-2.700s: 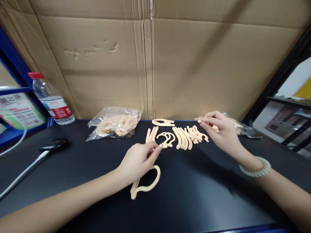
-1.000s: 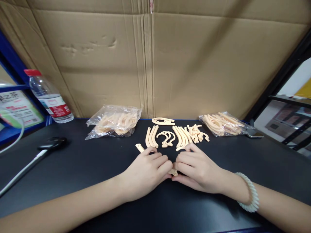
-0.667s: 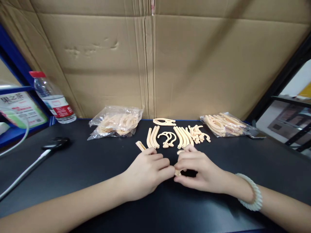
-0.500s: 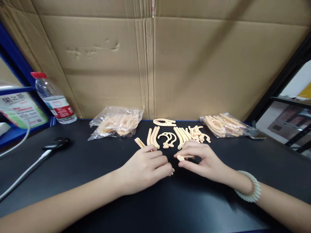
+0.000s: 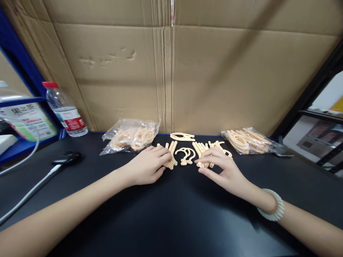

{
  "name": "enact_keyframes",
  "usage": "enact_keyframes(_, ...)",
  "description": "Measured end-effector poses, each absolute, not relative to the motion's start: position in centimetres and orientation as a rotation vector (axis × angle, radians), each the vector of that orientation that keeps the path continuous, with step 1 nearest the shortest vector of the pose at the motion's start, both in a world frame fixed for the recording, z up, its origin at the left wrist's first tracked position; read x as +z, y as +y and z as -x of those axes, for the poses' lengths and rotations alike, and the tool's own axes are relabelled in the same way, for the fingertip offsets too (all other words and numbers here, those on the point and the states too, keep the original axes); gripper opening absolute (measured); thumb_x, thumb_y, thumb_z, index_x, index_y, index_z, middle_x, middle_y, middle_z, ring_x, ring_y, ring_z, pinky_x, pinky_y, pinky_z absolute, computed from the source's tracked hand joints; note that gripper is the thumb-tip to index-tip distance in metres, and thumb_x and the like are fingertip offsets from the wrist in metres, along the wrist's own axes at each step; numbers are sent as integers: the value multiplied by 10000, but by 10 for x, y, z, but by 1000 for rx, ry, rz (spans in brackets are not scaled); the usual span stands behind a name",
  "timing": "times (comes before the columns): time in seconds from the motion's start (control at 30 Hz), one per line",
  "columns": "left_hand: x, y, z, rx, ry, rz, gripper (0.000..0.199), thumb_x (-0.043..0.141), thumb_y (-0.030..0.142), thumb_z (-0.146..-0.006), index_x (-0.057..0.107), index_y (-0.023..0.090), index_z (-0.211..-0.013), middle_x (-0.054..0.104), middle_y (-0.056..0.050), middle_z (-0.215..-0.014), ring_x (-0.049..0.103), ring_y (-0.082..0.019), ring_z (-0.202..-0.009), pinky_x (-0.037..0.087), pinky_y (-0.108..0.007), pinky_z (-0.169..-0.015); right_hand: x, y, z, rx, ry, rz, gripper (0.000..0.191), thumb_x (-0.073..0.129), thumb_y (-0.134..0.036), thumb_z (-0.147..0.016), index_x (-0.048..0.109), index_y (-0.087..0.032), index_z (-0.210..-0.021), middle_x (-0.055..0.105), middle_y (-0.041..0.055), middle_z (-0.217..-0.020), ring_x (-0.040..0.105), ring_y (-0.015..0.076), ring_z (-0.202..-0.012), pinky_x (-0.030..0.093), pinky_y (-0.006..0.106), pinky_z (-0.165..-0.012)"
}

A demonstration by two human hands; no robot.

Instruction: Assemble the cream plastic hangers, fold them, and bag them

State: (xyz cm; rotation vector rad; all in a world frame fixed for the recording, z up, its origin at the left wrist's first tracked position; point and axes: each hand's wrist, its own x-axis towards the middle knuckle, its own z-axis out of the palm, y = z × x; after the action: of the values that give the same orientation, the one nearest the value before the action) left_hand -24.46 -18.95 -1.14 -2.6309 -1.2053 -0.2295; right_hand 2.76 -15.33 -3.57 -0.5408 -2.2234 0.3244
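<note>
Fingers (image 5: 162, 154) of left hand (image 5: 144, 166) bunch over left pale strips (image 5: 174, 153) on table (image 5: 174, 214), can't tell if clamped; right hand (image 5: 227, 171) looks pinched on small pale piece (image 5: 200, 165) beside right strips (image 5: 197, 149), so light, low contact should avoid skewing the rows.

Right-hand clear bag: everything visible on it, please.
The right-hand bag is clear, glossy, crinkled plastic, lying flat on the black tabletop in front of the cardboard. Inside are pale, wood-look curved pieces, at least one loop-shaped, piled and overlapping; too jumbled to count. Its loose end trails right, by a flat object. The right hand isn't touching it. Seal not discernible.
</note>
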Motion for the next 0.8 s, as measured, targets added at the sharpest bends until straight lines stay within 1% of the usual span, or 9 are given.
enact_keyframes(0.07,-11,-190,245,-281,-1258,2643,118,556,181,-811,554,179,-929,600,-68,-995,560,-231,-911,462,-347,-792,-37,-150,-29,242,-2242,563,134,615,-256,-903,692,-232,-1009,639,74,-1043,578,226,-1002,455,424,-896)
enact_keyframes(0.17,-13,-191,244,-307,-1337,2638,77,543,245,-865,560,170,-869,576,-76,-953,556,-231,-908,485,-333,-766,-39,-144,-27,166,-2279,587,162,603,-236,-908,690,-245,-1044,593,85,-1126,542,238,-1078,435,449,-941)
enact_keyframes(0.23,-15,-192,244,-327,-1350,2661,87,523,237,-892,567,168,-861,562,-74,-943,556,-221,-908,492,-321,-772,-40,-141,-22,170,-2300,602,173,607,-218,-903,694,-241,-1051,571,92,-1146,524,238,-1095,439,445,-944)
enact_keyframes(0.4,-18,-192,243,-382,-1309,2697,39,528,189,-878,552,170,-902,552,-69,-954,548,-212,-886,492,-310,-754,-45,-134,-5,187,-2362,633,170,628,-173,-881,706,-216,-1026,571,93,-1099,527,226,-1058,452,421,-926)
enact_keyframes(0.57,-20,-191,243,-450,-1268,2711,67,505,161,-879,525,178,-940,562,-65,-981,549,-212,-914,496,-318,-780,-52,-126,-3,180,-2401,664,208,670,-108,-832,680,-212,-1011,586,72,-1072,539,215,-1034,460,412,-913)
enact_keyframes(0.63,-21,-191,242,-447,-1283,2691,71,510,173,-875,526,174,-944,569,-70,-981,552,-220,-914,503,-328,-774,-52,-124,-6,181,-2400,671,199,682,-110,-824,671,-201,-1001,598,70,-1044,544,214,-1015,462,410,-905)
enact_keyframes(0.7,-22,-192,241,-466,-1286,2665,116,525,199,-876,539,172,-988,579,-75,-1003,553,-230,-929,509,-343,-779,-51,-124,-9,180,-2402,684,174,678,-135,-836,665,-196,-998,608,64,-1000,554,208,-983,466,402,-890)
enact_keyframes(0.8,-26,-192,238,-542,-1276,2636,224,547,236,-890,558,187,-1108,594,-81,-1084,551,-241,-1008,513,-371,-843,-50,-128,-10,146,-2434,711,166,659,-174,-860,658,-201,-1024,615,57,-977,566,203,-963,464,386,-871)
